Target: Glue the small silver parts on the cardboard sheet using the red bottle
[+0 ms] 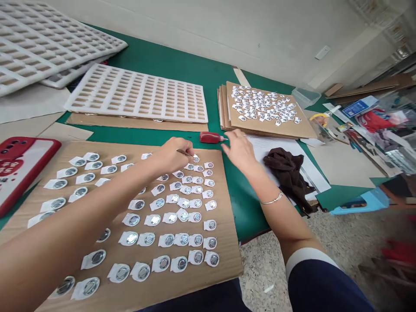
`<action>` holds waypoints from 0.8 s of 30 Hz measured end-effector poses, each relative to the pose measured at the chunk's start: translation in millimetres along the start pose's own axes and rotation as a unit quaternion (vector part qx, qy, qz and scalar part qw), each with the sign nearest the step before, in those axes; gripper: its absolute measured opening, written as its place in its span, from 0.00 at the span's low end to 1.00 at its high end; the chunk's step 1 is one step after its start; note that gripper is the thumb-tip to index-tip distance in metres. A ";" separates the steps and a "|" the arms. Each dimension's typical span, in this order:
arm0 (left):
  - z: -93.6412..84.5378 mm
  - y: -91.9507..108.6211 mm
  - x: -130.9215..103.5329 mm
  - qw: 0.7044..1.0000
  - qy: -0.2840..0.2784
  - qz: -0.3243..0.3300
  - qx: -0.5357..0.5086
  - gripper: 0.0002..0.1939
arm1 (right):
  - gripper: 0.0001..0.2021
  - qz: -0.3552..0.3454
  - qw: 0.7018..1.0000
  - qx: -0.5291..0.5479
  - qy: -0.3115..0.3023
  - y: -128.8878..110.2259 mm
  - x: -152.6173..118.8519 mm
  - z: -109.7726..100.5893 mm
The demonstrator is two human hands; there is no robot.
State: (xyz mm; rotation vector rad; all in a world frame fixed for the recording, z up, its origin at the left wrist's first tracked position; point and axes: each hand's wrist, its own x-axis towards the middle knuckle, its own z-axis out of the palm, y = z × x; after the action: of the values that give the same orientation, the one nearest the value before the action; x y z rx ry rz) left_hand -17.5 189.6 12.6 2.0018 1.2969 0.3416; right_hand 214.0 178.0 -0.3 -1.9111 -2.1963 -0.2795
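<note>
The left hand (173, 154) is closed on a pair of tweezers (183, 152), their tips beside one of the white-tabbed metal discs (195, 159), which lie in rows beneath and nearer than that hand on a cardboard sheet (227, 229). The right hand (241, 149) is half open, thumb apart from the fingers, at the nozzle of a red bottle (209, 137) lying between the two hands, though I cannot tell whether it grips it. Beyond the left hand sits a slotted white foam tray (139, 113); beyond the right, a disc-covered cardboard stack (256, 127), with dark cloth (286, 171) to its right.
</note>
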 end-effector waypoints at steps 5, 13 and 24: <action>0.4 -4.7 4.3 1.000 -0.003 -0.009 0.020 0.10 | 0.15 0.205 0.976 -0.016 0.071 99.6 -26.3 -33.9; 6.9 -22.0 14.2 0.999 -0.015 -0.028 0.029 0.16 | 0.08 0.169 0.985 -0.010 0.029 131.7 -59.7 -45.0; 2.7 -14.1 11.0 0.999 -0.023 -0.031 0.004 0.11 | 0.17 0.420 0.903 -0.089 0.010 186.6 -120.1 -76.0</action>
State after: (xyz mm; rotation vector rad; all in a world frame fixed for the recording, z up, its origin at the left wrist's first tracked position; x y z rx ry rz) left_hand -20.6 201.4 -0.7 1.9605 1.3315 0.2603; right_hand 417.6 68.3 38.5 -2.7076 -1.1666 -0.3367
